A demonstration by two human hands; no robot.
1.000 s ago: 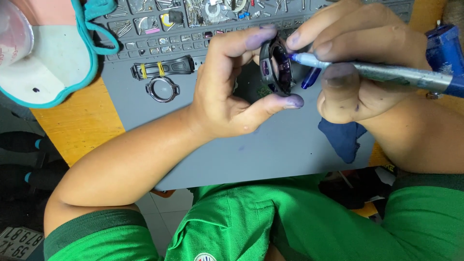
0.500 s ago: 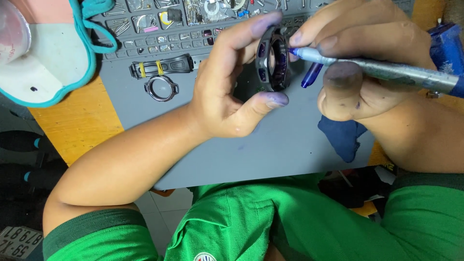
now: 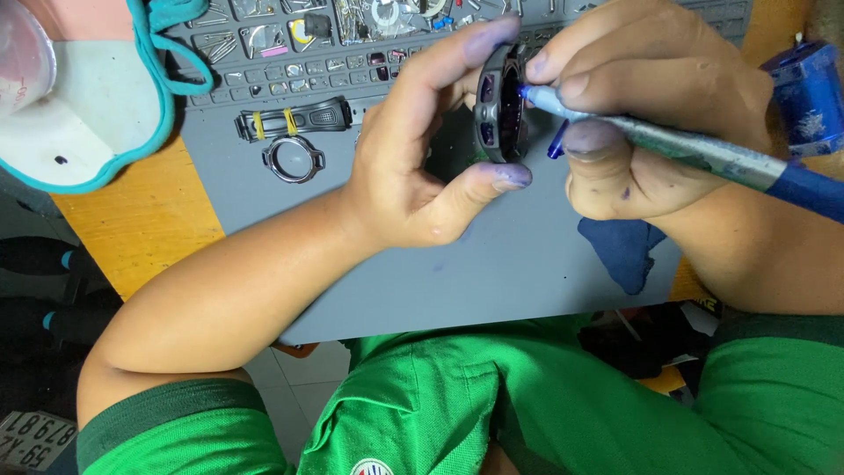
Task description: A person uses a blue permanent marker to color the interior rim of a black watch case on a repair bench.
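You have one dark watch case [image 3: 499, 104] in play, pinched on edge by your left hand [image 3: 413, 167]: the forefinger presses its rim at 12 o'clock and the thumb [image 3: 492, 179] props it at 6 o'clock, both tips stained violet. Your right hand [image 3: 646, 123] is clenched around one blue-tipped pen tool [image 3: 668, 149], held like a pencil, its point touching the case's right face at 3 o'clock. So the case sits between your two grips, above the middle of the grey mat [image 3: 492, 273] on the bench.

On the mat at 9 o'clock from your left hand lie one black strap piece with two yellow bands [image 3: 294, 119] and, just below it, one round bezel ring [image 3: 293, 161]. One dark blue cloth [image 3: 622, 251] lies at 6 o'clock under your right hand. One tray of small parts [image 3: 290, 44] runs along the mat's far edge at 12 o'clock. One white cap with a teal rim [image 3: 79, 97] sits at the far left.
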